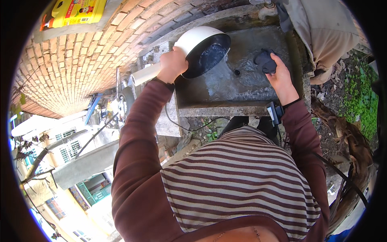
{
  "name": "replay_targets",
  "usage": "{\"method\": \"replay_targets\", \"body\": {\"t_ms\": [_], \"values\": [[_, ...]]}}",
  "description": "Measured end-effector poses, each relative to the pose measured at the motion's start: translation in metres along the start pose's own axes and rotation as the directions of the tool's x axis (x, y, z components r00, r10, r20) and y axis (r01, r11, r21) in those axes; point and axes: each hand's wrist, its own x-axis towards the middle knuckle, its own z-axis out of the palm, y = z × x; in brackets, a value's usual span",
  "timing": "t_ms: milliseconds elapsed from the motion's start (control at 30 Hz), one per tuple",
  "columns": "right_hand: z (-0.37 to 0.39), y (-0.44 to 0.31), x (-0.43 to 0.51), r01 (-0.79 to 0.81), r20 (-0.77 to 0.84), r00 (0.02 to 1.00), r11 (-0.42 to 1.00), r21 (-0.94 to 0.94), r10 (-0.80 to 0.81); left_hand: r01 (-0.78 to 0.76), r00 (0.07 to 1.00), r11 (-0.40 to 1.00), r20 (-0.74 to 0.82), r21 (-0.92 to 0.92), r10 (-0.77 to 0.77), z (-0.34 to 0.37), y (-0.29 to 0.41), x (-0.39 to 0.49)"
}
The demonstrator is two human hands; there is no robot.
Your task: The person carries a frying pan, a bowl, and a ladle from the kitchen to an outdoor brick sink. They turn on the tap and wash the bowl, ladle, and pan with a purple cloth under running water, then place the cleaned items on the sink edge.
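My left hand (173,64) grips a cream-white pot (198,34) with a dark inside where its thick pale handle (146,74) joins the wall. The pot is tilted, and water (222,74) pours over its lower lip into a concrete sink (251,93). At the sink's right side, my right hand (279,75) holds a bunched dark cloth (266,62) between thumb and fingers. Between pot and cloth lies a round drain hole (237,72), with water spreading over the basin floor around it.
A brick wall (90,57) rises behind and to the left, with a yellow jug (81,12) on a ledge. Beige cloth (329,39) hangs at the sink's right edge. A ribbed washboard-like slab (167,124) adjoins the left side. A tap (268,4) sits at the back.
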Motion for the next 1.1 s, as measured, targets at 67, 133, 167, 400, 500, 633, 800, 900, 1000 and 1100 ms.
{"method": "replay_targets", "body": {"t_ms": [67, 133, 167, 400, 500, 633, 800, 900, 1000, 1100], "values": [[0.006, 0.003, -0.003, -0.022, 0.021, 1.0, 0.999, -0.024, 0.023, -0.001, 1.0, 1.0, 0.001, -0.006, 0.001, -0.004, -0.008, -0.005], [0.012, 0.004, -0.006, -0.042, 0.045, 0.998, 0.998, -0.051, 0.044, -0.035, 0.999, 0.999, 0.024, -0.039, 0.036, -0.007, -0.013, -0.011], [0.015, 0.004, -0.008, -0.046, 0.055, 0.997, 0.997, -0.059, 0.05, -0.048, 0.999, 0.997, 0.018, -0.061, 0.049, -0.009, -0.015, -0.013], [0.021, -0.001, -0.022, -0.019, 0.023, 0.999, 0.989, -0.144, 0.023, -0.1, 0.993, 0.995, -0.069, -0.011, 0.099, -0.01, -0.009, -0.018], [0.028, -0.003, -0.031, 0.022, 0.046, 0.999, 0.982, -0.19, -0.014, -0.107, 0.984, 0.994, -0.138, 0.036, 0.11, 0.0, -0.005, -0.014], [0.05, 0.004, -0.041, 0.065, 0.258, 0.966, 0.972, -0.227, -0.004, -0.048, 0.997, 0.974, -0.078, -0.221, 0.031, 0.029, 0.005, -0.008], [0.088, 0.002, -0.055, 0.486, 0.447, 0.873, 0.29, -0.824, -0.194, 0.287, 0.918, 0.186, 0.325, -0.94, 0.228, 0.08, 0.047, -0.017], [0.112, -0.031, -0.07, 0.797, 0.67, 0.562, 0.101, -0.596, -0.485, 0.392, 0.897, -0.142, 0.344, -0.909, 0.277, 0.097, 0.077, -0.029], [0.135, -0.074, -0.086, 0.62, 0.618, 0.724, 0.681, -0.39, -0.305, 0.434, 0.877, -0.298, 0.323, -0.85, 0.355, 0.097, 0.093, -0.035], [0.163, -0.085, -0.083, 0.124, 0.473, 0.881, 0.969, -0.212, -0.009, 0.453, 0.863, -0.332, 0.314, -0.827, 0.395, 0.088, 0.095, -0.038]]}}
